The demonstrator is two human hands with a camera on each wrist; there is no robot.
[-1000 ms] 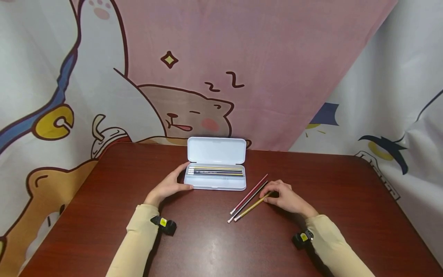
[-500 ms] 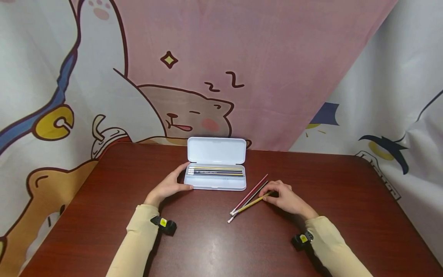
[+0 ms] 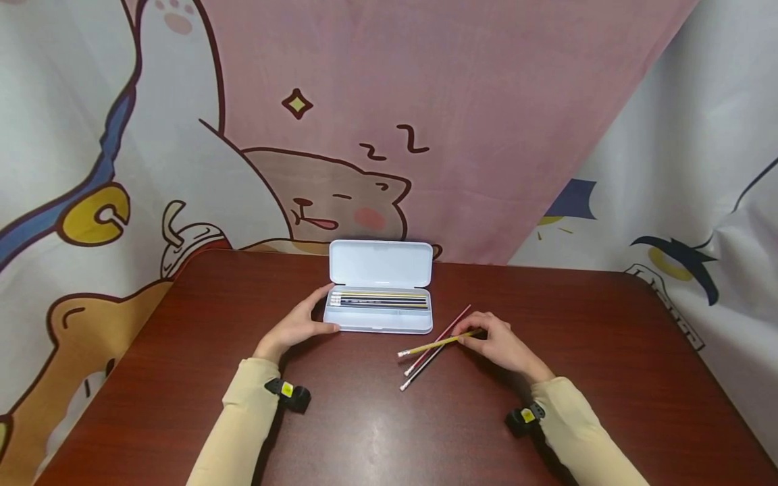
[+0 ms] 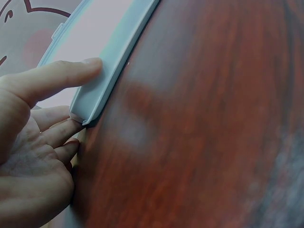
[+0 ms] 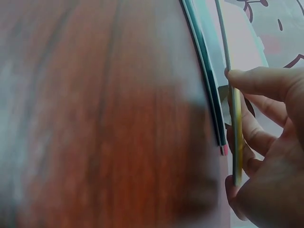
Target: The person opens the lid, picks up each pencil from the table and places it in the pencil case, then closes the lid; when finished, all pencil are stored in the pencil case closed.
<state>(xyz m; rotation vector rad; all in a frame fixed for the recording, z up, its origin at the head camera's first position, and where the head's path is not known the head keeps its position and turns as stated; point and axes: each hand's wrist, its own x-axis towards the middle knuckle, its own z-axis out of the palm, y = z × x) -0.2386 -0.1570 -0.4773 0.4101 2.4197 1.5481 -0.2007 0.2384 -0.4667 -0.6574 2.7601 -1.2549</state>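
Note:
A white pencil case lies with its lid raised, and several pencils are in its rear part. My left hand holds the case at its left end; in the left wrist view the thumb lies over one edge and the fingers are at the end. A yellow pencil is pinched in my right hand, its white eraser end pointing left. That pencil crosses over a red pencil and a black pencil lying on the table. The right wrist view shows thumb and fingertips against the yellow pencil.
The dark red-brown wooden table spreads around the case and hands. A printed cartoon curtain hangs behind the table's far edge, close to the raised lid. Each wrist wears a small black camera, such as the left one.
My right hand has lifted the yellow pencil off the table and swung its eraser end up and left, across the other two pencils. The left hand and case stay still.

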